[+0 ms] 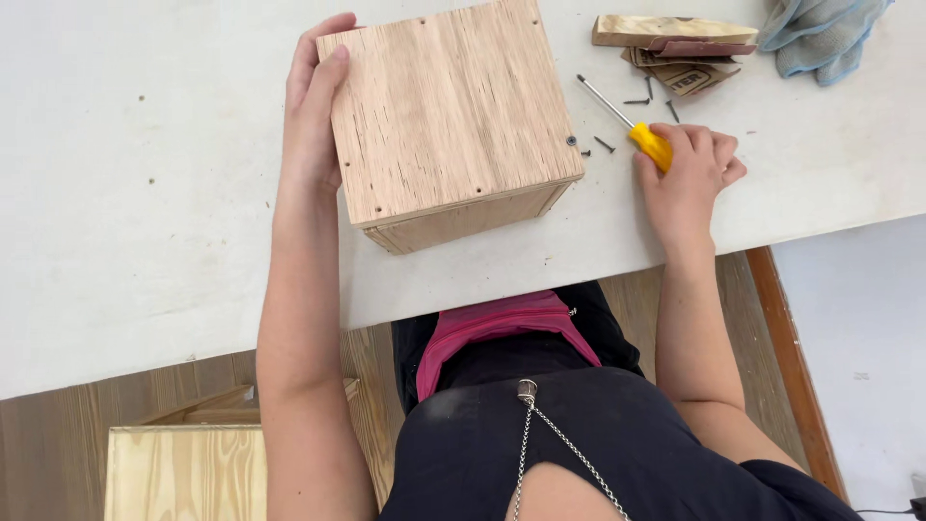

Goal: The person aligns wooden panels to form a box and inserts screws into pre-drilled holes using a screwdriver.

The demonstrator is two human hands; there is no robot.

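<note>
Two bare hands are at work on a pale white desk [145, 193]. Between them sits a wooden box [449, 116], a squarish cube of light plywood with a reddish-tan grain running lengthwise across its top panel. Small dark screw holes dot that panel near its corners, and one dark screw head shows at the right edge, close to the near corner. The front side, just visible below the top, is a paler strip of wood in shadow. The box rests flat on the desk, near its front edge, turned slightly askew.

The left hand [313, 111] lies flat against the box's left side, fingers stretched straight along the edge, pressing rather than clasping, so its grip is open. The right hand [687, 169] rests on the desk just right of the box, its grip closed around the yellow handle of a screwdriver [627, 118], whose thin metal shaft points up and left toward the box's far corner.

Several dark loose screws [637, 101] lie scattered on the desk beside the shaft. Beyond them are some wood offcuts [675, 39] stacked together, and a grey-blue cloth [820, 34] bunched at the far right.
</note>
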